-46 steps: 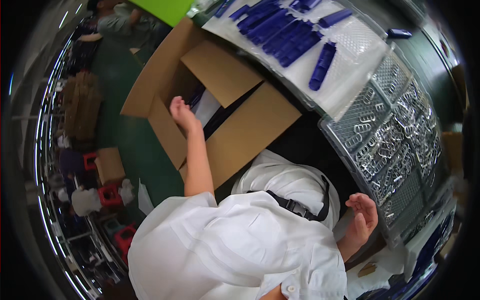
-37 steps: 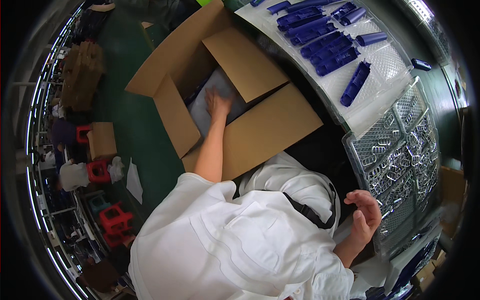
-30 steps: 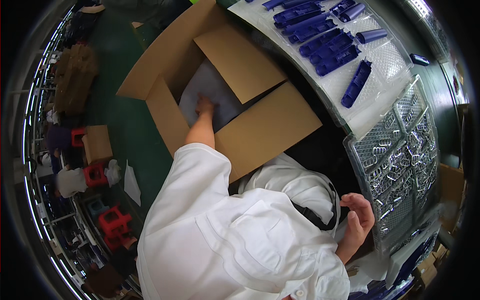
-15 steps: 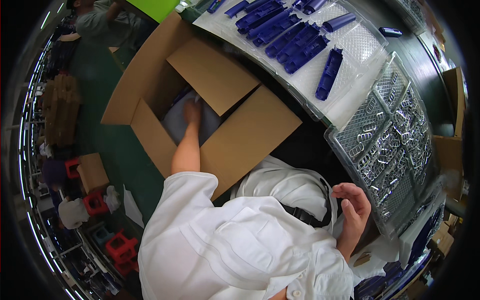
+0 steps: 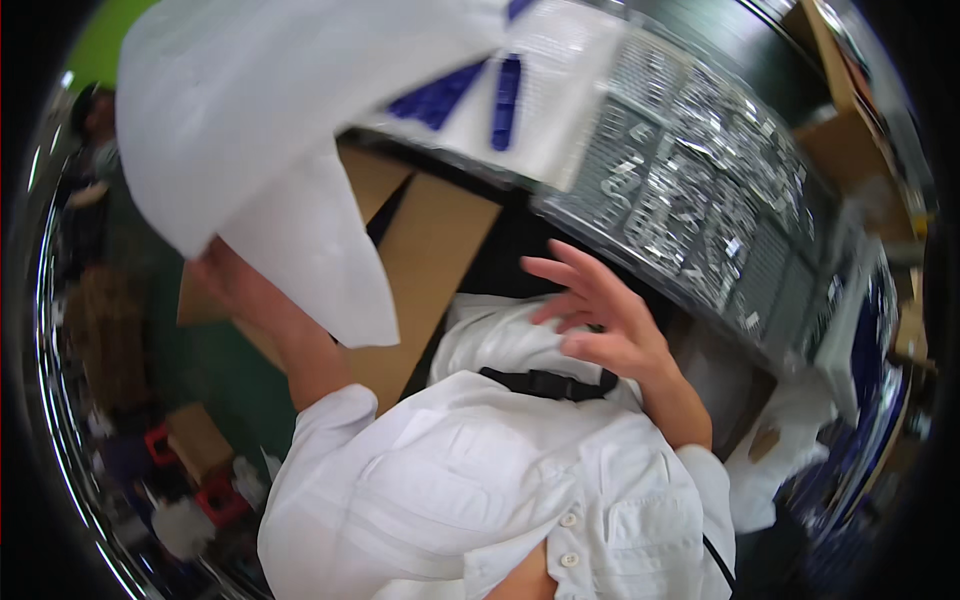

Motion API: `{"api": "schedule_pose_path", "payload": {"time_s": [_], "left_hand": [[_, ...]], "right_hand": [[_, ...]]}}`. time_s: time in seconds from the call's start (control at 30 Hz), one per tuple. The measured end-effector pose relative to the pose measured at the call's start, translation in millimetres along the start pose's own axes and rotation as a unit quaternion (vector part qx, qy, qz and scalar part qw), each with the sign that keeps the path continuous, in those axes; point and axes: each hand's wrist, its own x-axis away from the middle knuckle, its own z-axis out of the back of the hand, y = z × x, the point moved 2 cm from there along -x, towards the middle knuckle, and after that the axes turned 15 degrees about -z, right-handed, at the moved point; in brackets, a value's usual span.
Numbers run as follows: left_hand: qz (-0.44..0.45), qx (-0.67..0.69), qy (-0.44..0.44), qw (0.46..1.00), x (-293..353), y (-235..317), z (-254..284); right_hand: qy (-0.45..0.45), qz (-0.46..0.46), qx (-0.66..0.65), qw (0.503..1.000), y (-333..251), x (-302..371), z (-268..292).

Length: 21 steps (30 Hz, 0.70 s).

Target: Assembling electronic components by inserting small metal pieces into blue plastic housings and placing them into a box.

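White flexible sheet (image 5: 250, 120), curved, aloft, partly hiding cardboard box (image 5: 432, 245).

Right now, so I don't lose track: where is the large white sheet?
In the head view, the large white sheet is at upper left, held near its lower edge by the left hand, hiding much of the cardboard box.

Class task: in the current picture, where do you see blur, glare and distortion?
Head view: the left hand and white sheet are blurred, probably by movement; head view: bright glints speckle the metal pieces; head view: fisheye distortion bows straight edges near the rim, and the corners go black.
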Motion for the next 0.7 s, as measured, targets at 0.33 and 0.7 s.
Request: {"api": "schedule_pose_path", "payload": {"time_s": [0.33, 0.7], "left_hand": [[-0.314, 0.243, -0.679, 0.618, 142.1, 151.3, -205.5], [-0.19, 0.656, -0.454, 0.572, 52.5, 142.3, -108.3]], "right_hand": [[0.568, 0.075, -0.24, 0.783, 145.0, 224.9, 44.4], [0.953, 0.001, -0.148, 0.264, 362.4, 444.3, -5.6]]}}
